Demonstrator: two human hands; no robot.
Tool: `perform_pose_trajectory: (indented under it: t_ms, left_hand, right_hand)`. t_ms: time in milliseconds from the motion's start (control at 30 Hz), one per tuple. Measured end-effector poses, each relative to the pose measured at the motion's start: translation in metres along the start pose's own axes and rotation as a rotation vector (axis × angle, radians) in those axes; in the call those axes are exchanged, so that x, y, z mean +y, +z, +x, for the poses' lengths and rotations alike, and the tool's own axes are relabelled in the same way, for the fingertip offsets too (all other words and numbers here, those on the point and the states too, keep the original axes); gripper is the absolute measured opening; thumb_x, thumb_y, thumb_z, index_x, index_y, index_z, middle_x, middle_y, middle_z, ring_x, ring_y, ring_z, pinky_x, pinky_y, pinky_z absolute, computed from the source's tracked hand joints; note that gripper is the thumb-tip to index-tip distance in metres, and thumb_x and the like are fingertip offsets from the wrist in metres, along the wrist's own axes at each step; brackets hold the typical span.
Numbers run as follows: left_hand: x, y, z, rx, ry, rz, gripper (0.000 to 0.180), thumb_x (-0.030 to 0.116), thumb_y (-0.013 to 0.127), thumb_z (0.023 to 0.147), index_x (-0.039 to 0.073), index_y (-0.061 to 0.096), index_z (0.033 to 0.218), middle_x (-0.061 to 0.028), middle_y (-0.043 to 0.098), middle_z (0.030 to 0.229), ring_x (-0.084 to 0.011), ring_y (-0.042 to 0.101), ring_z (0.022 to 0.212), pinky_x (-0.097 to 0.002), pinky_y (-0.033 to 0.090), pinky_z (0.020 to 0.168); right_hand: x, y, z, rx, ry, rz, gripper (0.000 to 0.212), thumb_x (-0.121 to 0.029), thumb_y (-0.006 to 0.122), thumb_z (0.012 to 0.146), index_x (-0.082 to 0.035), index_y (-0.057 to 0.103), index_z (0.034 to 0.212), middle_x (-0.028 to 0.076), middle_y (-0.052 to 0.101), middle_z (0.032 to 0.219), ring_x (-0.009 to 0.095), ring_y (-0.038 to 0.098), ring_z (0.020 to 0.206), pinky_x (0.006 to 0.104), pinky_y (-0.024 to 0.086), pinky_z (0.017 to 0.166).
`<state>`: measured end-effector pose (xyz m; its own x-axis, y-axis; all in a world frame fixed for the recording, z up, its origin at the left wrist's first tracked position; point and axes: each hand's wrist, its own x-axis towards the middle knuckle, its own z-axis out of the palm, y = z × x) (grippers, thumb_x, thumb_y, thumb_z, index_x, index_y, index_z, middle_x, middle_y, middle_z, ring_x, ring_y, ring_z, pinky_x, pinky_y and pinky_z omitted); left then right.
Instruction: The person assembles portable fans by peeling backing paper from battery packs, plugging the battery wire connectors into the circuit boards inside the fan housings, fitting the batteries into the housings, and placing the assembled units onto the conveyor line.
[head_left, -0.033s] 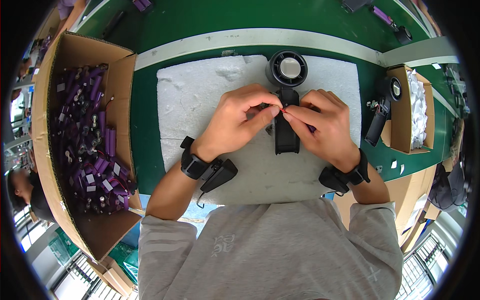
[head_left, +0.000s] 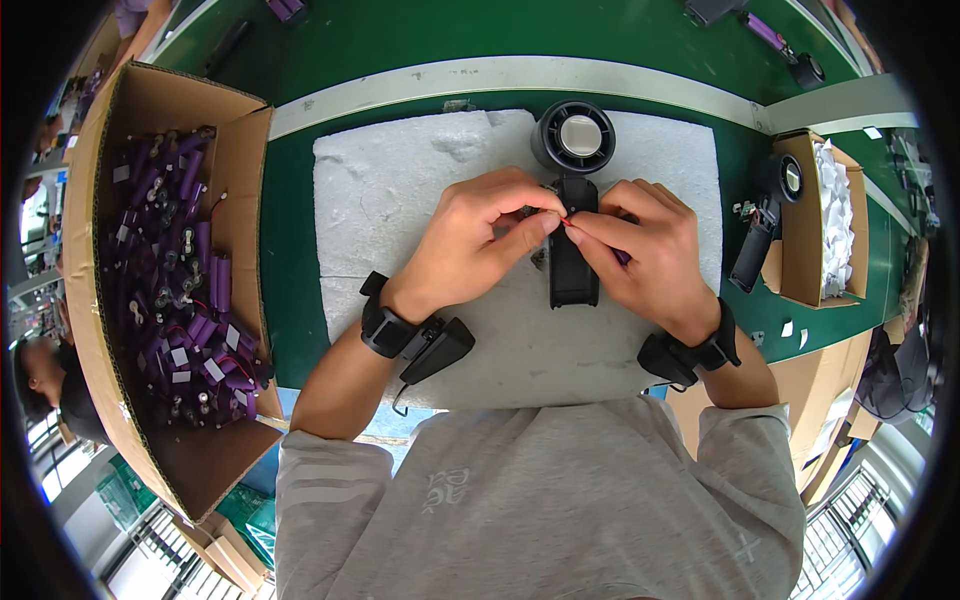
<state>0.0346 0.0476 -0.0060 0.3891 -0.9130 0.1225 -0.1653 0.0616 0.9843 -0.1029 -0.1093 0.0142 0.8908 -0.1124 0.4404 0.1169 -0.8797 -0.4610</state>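
Where the green desk (head_left: 300, 220) spreads widest, a white foam pad (head_left: 400, 200) covers its middle, and a big open cardboard box (head_left: 240, 170) of purple cylindrical cells (head_left: 180, 290) stands at the person's left. On the pad lies a black handheld fan (head_left: 572, 262), its round head (head_left: 573, 137) pointing away from the person and its handle running back between the two hands. A smaller carton (head_left: 800, 240) with white contents sits at the right, another black fan (head_left: 757, 235) just beside it. The left hand (head_left: 475, 245) and right hand (head_left: 645, 255) meet over the fan's handle, fingertips pinched together on a thin red wire (head_left: 566, 221) there.
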Motion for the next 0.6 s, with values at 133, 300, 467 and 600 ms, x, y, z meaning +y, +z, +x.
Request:
perform_pose_trajectory:
  t_ms: [133,300,467,600]
  left_hand:
    - [-0.0022,-0.0022,-0.0002,-0.05,0.016,0.036,0.012,-0.001,0.06,0.091,-0.002,0.064,0.101,-0.0078,0.059,0.092,-0.0127,0.061,0.075,-0.0244,0.052,0.063]
    - [-0.002,-0.0008,0.0005,-0.073,-0.071,-0.243,0.022,-0.002,0.061,0.089,0.0,0.064,0.111,-0.0067,0.061,0.094,-0.0127,0.062,0.079,-0.0256,0.053,0.07]
    - [0.0034,-0.003,0.0004,-0.066,-0.136,-0.311,0.033,-0.004,0.064,0.087,0.002,0.061,0.12,-0.0061,0.063,0.101,-0.0126,0.062,0.086,-0.0267,0.053,0.079]
    - [0.0051,-0.0057,0.001,-0.075,-0.232,-0.394,0.039,-0.005,0.065,0.085,0.002,0.06,0.123,-0.0062,0.064,0.104,-0.013,0.064,0.093,-0.0266,0.052,0.084]
  right_hand:
    - [-0.0012,0.0019,-0.0002,-0.053,0.011,0.031,0.01,-0.007,0.076,0.07,-0.008,0.07,0.078,0.003,0.054,0.069,0.021,0.053,0.06,0.0322,0.041,0.054]
    - [-0.0002,0.0034,-0.0009,-0.012,0.009,0.065,0.011,-0.005,0.076,0.069,-0.007,0.07,0.078,0.004,0.054,0.069,0.021,0.053,0.06,0.0322,0.041,0.055]
    - [0.0037,0.0004,0.0009,0.017,-0.025,0.073,0.012,-0.004,0.076,0.069,-0.007,0.071,0.079,0.005,0.055,0.07,0.022,0.053,0.062,0.0324,0.042,0.056]
    - [0.0036,0.001,0.0005,0.025,-0.025,0.085,0.013,-0.004,0.076,0.068,-0.007,0.071,0.08,0.004,0.055,0.072,0.022,0.053,0.063,0.0326,0.041,0.056]
